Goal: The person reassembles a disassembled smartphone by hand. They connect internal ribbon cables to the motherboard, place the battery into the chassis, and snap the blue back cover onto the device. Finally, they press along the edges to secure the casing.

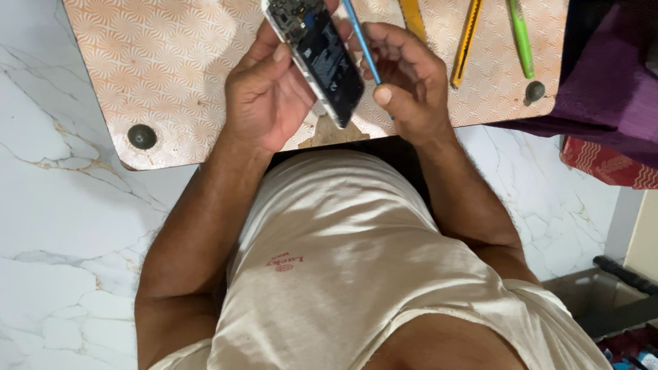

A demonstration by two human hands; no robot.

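My left hand grips an opened smartphone with its back cover off, so the dark battery and circuit board show. The phone is tilted above the near edge of a small table with an orange and white patterned top. My right hand pinches a thin blue tool that runs along the phone's right edge. Whether its tip touches the phone is hidden behind the phone and my fingers.
On the table to the right lie two yellow flat tools and a green stick tool. Purple cloth hangs at the right over a red patterned fabric. White marble floor surrounds the table. Dark clutter fills the lower right corner.
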